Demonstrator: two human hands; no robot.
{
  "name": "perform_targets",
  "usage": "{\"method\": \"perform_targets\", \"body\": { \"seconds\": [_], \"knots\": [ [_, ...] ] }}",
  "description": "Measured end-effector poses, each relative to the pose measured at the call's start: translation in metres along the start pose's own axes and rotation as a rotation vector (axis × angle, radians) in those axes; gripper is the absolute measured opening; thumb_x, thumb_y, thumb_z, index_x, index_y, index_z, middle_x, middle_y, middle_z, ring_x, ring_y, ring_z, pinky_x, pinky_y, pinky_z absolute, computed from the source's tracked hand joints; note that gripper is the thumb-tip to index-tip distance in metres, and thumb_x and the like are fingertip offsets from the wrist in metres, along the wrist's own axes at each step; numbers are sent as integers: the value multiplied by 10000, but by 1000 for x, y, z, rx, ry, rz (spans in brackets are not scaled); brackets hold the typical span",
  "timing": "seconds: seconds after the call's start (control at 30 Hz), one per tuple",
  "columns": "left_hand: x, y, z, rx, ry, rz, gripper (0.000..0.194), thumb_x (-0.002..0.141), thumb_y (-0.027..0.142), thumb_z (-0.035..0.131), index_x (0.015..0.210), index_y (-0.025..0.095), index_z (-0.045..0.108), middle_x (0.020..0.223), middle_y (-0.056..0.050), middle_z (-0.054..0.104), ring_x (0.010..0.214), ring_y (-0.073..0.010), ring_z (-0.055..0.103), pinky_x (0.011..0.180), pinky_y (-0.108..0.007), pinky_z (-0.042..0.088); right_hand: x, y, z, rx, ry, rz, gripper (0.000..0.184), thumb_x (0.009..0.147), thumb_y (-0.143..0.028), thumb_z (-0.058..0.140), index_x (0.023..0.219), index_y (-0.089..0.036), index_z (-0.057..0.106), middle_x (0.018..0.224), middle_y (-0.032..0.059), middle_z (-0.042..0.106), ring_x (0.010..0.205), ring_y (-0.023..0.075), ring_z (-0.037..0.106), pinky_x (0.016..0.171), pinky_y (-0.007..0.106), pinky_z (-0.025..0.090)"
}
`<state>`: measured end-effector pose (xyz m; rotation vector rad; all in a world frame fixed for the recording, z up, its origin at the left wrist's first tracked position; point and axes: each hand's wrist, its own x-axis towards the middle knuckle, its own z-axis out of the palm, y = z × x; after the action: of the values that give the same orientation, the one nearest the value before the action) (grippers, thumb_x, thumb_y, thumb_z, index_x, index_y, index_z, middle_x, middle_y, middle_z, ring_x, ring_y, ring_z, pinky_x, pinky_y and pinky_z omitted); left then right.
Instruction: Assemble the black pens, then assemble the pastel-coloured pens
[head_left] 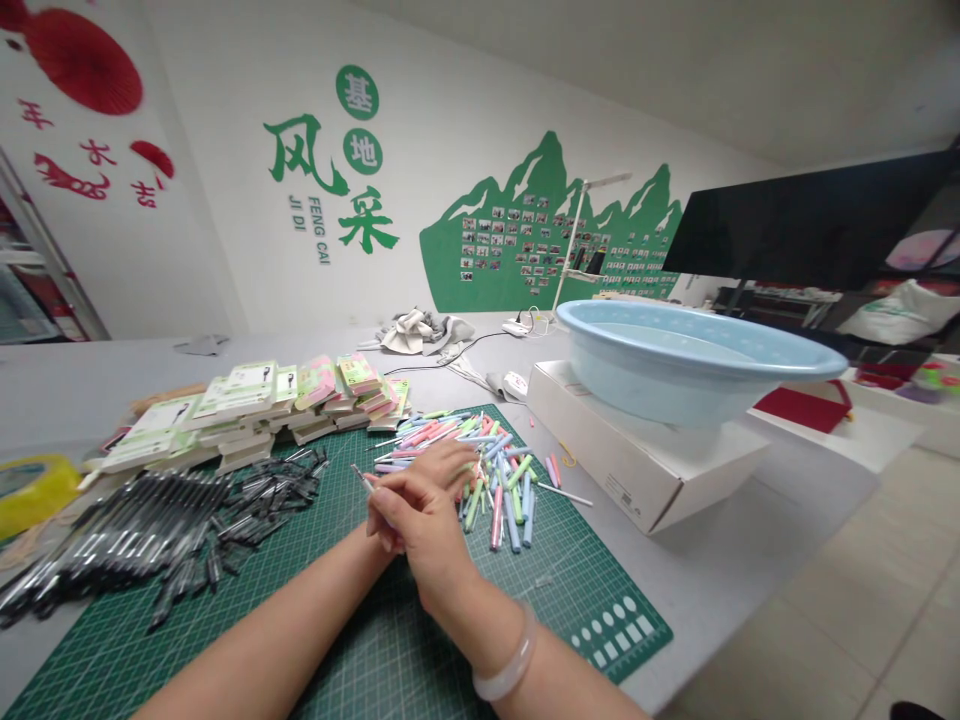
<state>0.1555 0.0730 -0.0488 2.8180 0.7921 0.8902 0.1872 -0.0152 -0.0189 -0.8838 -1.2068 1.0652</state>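
My right hand [420, 515], with a pale bangle [507, 660] at its wrist, pinches a thin pen refill [365, 479] whose tip points up and left. It crosses in front of my left wrist. Behind it, my left hand [442, 465] reaches over a pile of pink, blue, green and lilac pen barrels [514, 490], fingers stretched out over them; part of this hand is hidden. The pile lies on a green cutting mat [570, 570]. Left of my hands are a row of clear pen bodies with black parts [142, 520] and loose black pen caps [274, 490].
Stacked small boxes [240, 395] stand behind the black parts. A blue basin [675, 370] rests on a white box [622, 460] at the right. Yellow tape [37, 495] lies at the far left. Grey cloth [420, 330] and cables are at the back of the table.
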Motion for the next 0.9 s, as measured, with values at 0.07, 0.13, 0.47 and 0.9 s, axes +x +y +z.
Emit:
{"method": "perform_targets", "body": {
  "seconds": [0.07, 0.13, 0.47, 0.9],
  "knots": [
    [2, -20, -19, 88, 113, -296, 239, 854, 211, 454, 1005, 206, 639, 1052, -81, 637, 1042, -200, 545, 947, -339, 387, -9, -11, -9, 158, -127, 61, 209, 783, -406, 582, 766, -200, 611, 550, -25, 555, 413, 83, 395, 417, 207, 290],
    [2, -41, -36, 137, 116, -567, 208, 810, 189, 495, 951, 193, 647, 1050, -93, 632, 1053, -226, 530, 941, -340, 370, -14, -19, -13, 295, -176, 91, 181, 769, -356, 598, 731, -179, 592, 532, -32, 537, 407, 68, 367, 405, 197, 253],
    [-9, -70, -35, -145, 110, -715, 184, 710, 243, 631, 886, 239, 685, 801, -39, 689, 852, -210, 596, 786, -285, 399, -11, -17, -12, 352, -189, 114, 146, 769, -310, 600, 740, -167, 593, 524, -37, 533, 412, 60, 364, 407, 198, 237],
    [-36, -18, -81, -1286, 373, -830, 280, 732, 256, 672, 984, 148, 617, 988, -110, 691, 830, -160, 665, 808, -284, 503, 10, -1, -31, 356, 10, 135, 232, 730, -390, 651, 782, -169, 602, 553, -40, 544, 412, 49, 368, 386, 174, 273]
  ]
}}
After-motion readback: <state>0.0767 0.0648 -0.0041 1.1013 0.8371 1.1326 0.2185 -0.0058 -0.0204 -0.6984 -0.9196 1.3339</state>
